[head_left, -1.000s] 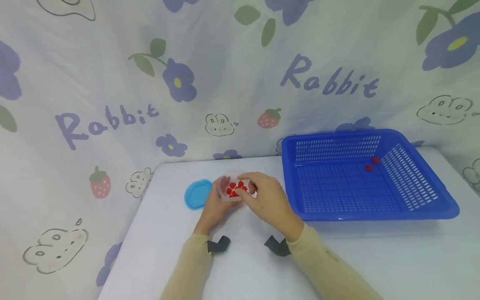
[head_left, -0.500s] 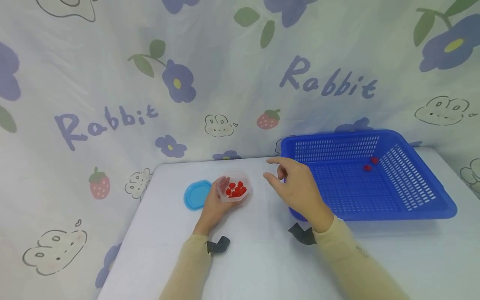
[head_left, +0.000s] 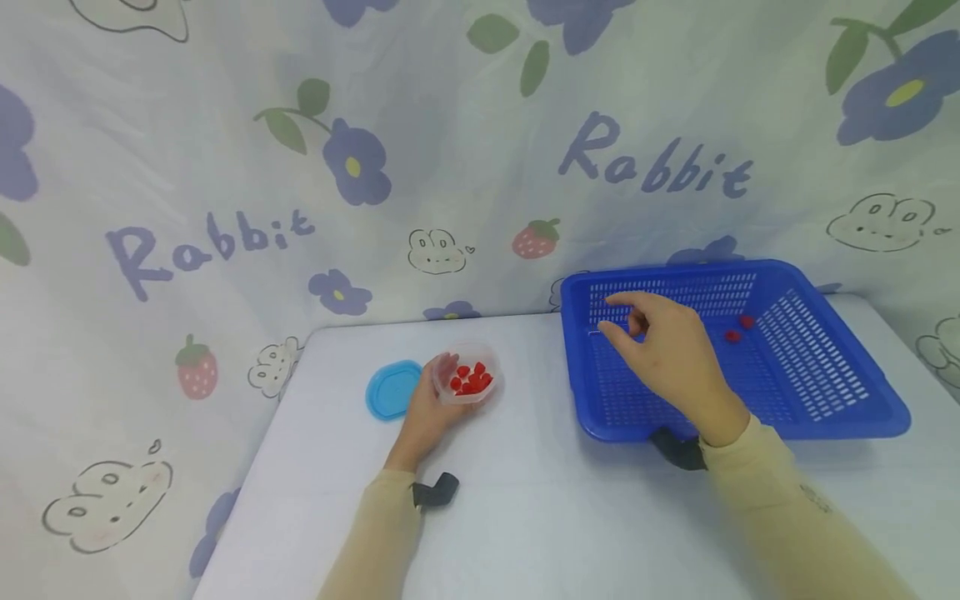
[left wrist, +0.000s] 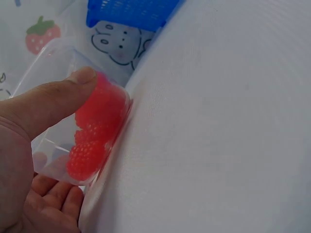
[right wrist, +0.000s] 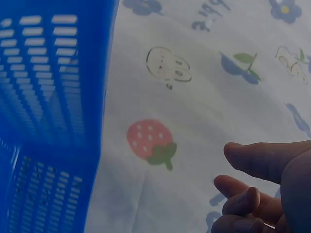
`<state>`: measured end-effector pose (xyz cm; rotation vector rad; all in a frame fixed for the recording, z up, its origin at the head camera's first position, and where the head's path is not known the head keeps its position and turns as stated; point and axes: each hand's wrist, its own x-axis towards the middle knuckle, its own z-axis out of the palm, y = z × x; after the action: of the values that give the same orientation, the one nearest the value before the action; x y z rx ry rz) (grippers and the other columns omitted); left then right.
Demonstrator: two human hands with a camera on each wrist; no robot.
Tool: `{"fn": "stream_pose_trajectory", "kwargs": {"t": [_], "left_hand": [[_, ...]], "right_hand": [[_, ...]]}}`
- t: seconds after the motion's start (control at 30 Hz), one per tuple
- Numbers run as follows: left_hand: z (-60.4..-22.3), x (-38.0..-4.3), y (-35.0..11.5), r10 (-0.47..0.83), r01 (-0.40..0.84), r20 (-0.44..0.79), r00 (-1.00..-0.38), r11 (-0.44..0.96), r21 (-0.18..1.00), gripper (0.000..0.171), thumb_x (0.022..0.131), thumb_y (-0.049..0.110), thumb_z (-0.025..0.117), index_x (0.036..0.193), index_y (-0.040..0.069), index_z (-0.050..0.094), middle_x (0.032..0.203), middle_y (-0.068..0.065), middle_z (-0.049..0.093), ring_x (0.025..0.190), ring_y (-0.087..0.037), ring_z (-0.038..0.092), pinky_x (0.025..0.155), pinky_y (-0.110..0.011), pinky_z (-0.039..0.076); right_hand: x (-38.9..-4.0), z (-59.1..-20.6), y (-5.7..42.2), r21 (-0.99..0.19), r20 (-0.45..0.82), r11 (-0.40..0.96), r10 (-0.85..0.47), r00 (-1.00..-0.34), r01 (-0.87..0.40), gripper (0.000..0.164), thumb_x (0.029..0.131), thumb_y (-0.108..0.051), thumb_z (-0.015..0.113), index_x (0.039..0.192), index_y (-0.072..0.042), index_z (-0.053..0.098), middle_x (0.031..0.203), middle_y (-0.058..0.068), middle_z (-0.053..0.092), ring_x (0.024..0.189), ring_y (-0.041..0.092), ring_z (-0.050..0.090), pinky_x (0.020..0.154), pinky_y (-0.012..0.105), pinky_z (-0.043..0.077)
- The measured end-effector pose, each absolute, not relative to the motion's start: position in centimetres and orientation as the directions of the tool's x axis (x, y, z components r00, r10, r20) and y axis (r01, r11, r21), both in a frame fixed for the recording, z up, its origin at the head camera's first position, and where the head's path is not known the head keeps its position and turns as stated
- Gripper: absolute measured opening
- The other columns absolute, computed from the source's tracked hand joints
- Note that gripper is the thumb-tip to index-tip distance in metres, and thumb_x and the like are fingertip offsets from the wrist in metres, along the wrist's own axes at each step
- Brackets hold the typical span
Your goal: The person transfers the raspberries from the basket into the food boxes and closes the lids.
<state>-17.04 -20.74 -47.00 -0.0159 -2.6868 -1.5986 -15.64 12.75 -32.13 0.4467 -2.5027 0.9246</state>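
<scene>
My left hand [head_left: 429,423] holds a clear plastic tub [left wrist: 53,150] on the table, with the thumb along one side and the fingers curled round the other. Several red raspberries [left wrist: 90,158] lie on the tub's bottom. Over the left part of a blue plastic basket [head_left: 832,417], my right hand [head_left: 675,354] is raised with thumb and forefinger apart. Nothing sits between them in the right wrist view. Two red raspberries [head_left: 732,336] rest inside the basket toward its back right.
A light blue lid [head_left: 395,390] lies on the white table [head_left: 510,517], just left of the tub. Behind the table hangs a printed curtain [head_left: 465,150] with flowers and strawberries. The basket's raised rim borders the right side of the work area.
My right hand has left the tub and travelled right until it hovers over the basket, its fingers spread apart. The left hand and the tub have stayed in place.
</scene>
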Motion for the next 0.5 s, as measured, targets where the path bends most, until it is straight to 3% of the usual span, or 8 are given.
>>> {"fn": "stream_pose_trajectory", "kwargs": {"t": [0.5], "left_hand": [[-47.0,-17.1,-20.7,0.006,0.013,0.012,-1.0,0.48,0.877,0.094,0.062,0.053,0.08,0.139,0.035,0.03,0.136,0.017,0.043,0.129,-0.01,0.034,0.097,-0.045,0.042]], "right_hand": [[-18.8,-31.9,18.9,-0.449,0.371,0.853,-0.093,-0.924,-0.266,0.032,0.088,-0.027,0.063,0.111,-0.005,0.063,0.066,0.005,0.052,0.043,0.017,0.037,0.037,0.031,0.027]]}}
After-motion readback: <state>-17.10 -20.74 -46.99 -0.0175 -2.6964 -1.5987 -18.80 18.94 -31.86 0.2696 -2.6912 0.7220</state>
